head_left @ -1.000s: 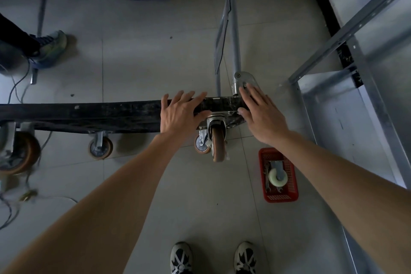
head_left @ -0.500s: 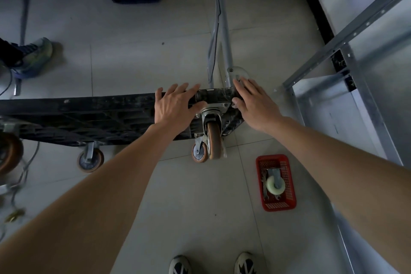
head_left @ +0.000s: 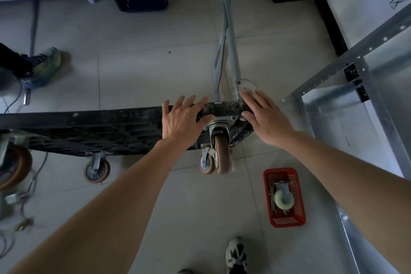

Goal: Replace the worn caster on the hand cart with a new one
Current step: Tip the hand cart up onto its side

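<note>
Pale tiled floor [head_left: 138, 78]; black plastic hand cart [head_left: 93, 124] tipped on edge. Left hand [head_left: 181, 121], right hand [head_left: 266, 118] flat, fingers spread, flanking orange-wheeled steel caster [head_left: 222, 153].

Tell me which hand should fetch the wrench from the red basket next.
Right. The right hand lies on the cart's corner, on the side where the red basket with the wrench sits. The left hand would have to cross the caster.
</note>
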{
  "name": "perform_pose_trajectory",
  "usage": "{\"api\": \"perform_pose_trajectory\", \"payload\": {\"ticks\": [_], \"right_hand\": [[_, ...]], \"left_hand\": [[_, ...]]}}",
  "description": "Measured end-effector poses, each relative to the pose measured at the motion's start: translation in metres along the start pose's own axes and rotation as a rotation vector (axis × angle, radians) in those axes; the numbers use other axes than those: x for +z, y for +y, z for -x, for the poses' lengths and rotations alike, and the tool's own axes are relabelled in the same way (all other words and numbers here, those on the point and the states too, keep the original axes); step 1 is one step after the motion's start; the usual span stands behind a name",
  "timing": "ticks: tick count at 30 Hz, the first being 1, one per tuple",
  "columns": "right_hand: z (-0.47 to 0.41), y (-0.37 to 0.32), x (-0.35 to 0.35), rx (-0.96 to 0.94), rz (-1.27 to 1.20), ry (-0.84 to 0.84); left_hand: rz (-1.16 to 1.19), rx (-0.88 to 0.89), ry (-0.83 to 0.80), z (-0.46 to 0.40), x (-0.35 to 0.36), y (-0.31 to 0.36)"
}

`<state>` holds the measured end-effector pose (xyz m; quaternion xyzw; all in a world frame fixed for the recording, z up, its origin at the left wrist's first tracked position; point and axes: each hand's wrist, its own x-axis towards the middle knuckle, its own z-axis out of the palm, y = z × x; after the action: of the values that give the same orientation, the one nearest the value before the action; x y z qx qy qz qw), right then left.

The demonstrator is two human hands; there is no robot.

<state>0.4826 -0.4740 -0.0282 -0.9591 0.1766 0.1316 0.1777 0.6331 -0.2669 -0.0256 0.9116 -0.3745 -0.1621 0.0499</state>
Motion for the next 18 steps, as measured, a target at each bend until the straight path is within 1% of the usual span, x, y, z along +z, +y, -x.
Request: {"api": "perform_pose_trajectory", "payload": {"ticks": [7, 10, 16, 18], "right_hand": [[-0.02, 0.013, -0.01, -0.058, -0.009, -0.006], [-0.022, 0.015, -0.007, -0.058, -0.012, 0.002], [-0.019, 0.016, 0.001, -0.062, -0.034, 0.091], [-0.02, 0.016, 0.006, -0.058, -0.04, 0.145]], "left_hand": [[0.023, -0.031, 0.003, -0.014, -0.003, 0.003], [0.013, -0.026, 0.034, -0.014, 0.001, 0.003], [0.019, 0.011, 0.205, -0.009, 0.018, -0.002], [0.011, 0.024, 0.26, -0.009, 0.024, -0.004]]}}
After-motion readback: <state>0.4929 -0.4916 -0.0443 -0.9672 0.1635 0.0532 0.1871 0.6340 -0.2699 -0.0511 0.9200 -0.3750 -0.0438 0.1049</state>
